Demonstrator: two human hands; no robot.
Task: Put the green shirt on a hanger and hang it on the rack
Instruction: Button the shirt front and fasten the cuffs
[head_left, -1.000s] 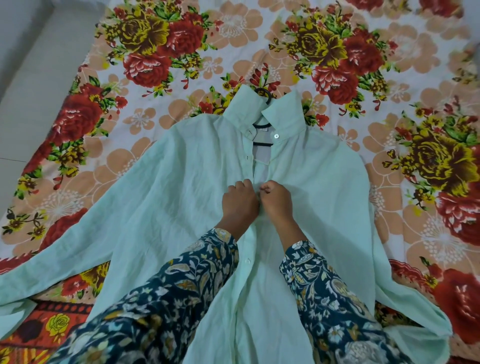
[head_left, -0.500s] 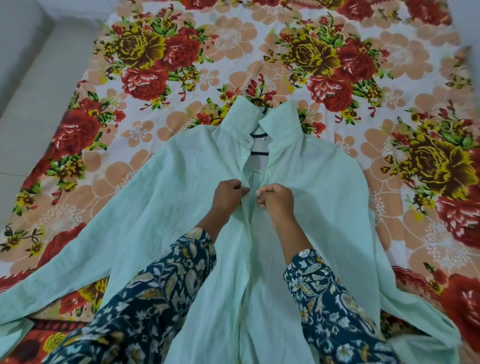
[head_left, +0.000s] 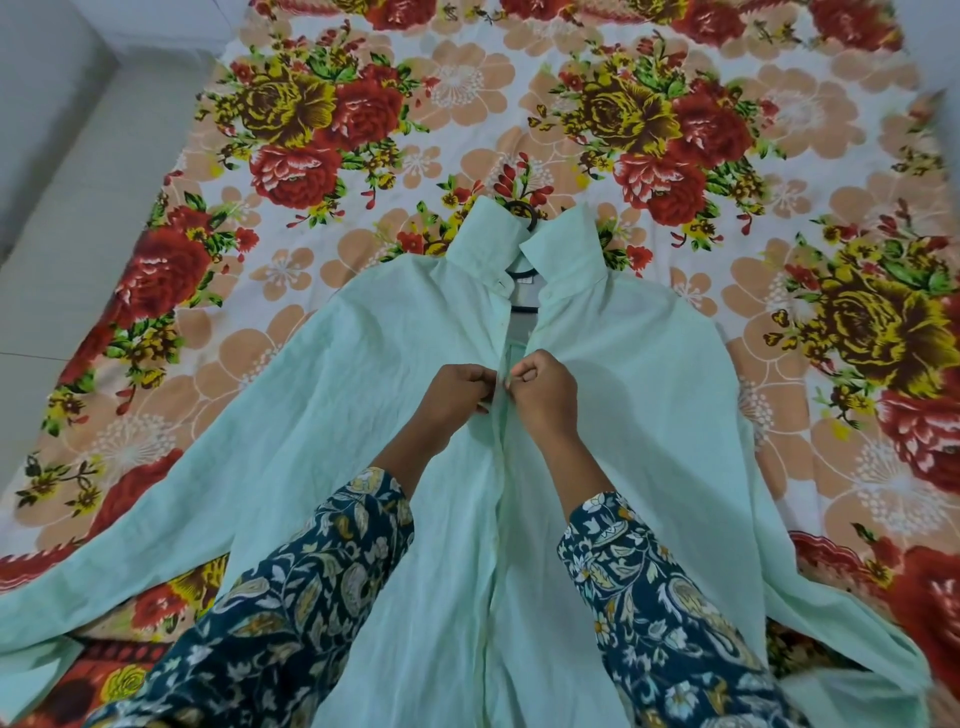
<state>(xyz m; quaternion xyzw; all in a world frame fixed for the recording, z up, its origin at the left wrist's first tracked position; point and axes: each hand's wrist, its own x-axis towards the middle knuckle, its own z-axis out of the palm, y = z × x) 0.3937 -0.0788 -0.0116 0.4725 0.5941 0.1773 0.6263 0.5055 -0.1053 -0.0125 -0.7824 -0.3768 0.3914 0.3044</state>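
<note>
green shirt (head_left: 363, 415) flat under the fingers (head_left: 475, 376), left hand (head_left: 457, 395) and right hand (head_left: 545, 395) curled, pinching its front edges, bed (head_left: 467, 130) all around

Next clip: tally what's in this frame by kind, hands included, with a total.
Pale green button-front shirt: 1
Black hanger under its collar: 1
Red-and-yellow floral bedsheet: 1
Hands, left hand and right hand, pinching the shirt's front: 2
Total: 5
</note>
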